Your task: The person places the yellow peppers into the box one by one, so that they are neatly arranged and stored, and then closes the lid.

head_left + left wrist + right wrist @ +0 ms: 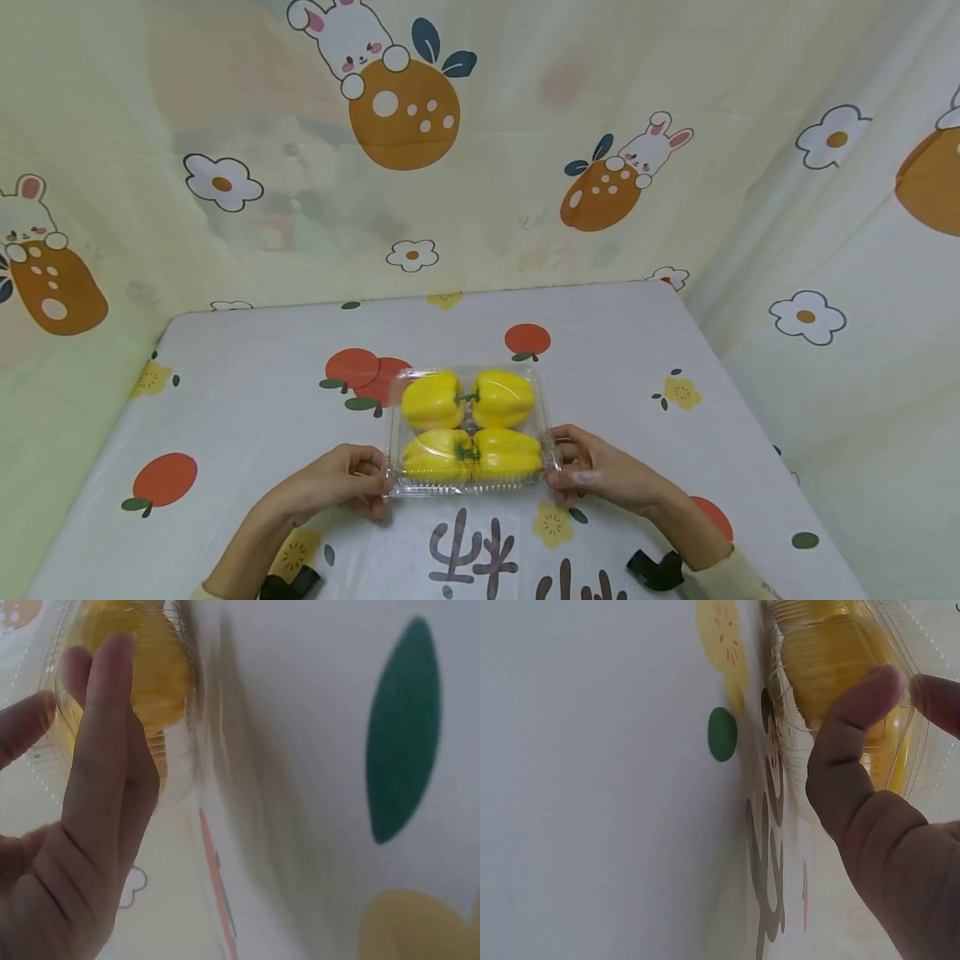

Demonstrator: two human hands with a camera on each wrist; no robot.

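A clear plastic clamshell box [470, 490] lies in the middle of the table with several yellow bell peppers [502, 398] inside, arranged in two rows. Their green stems point toward the centre. My left hand [348, 483] pinches the box's left edge near the front corner, thumb and fingers at its rim. On the opposite side my right hand [600, 469] grips the right edge the same way. In the left wrist view the fingers [105, 742] overlap the clear wall; in the right wrist view a curled finger [840, 757] presses against the box's side.
A white tablecloth [247, 400] printed with fruit, flowers and dark lettering covers the table. Patterned curtains [487, 208] with rabbits hang behind and at both sides. Black wrist straps [656, 571] show near the front edge.
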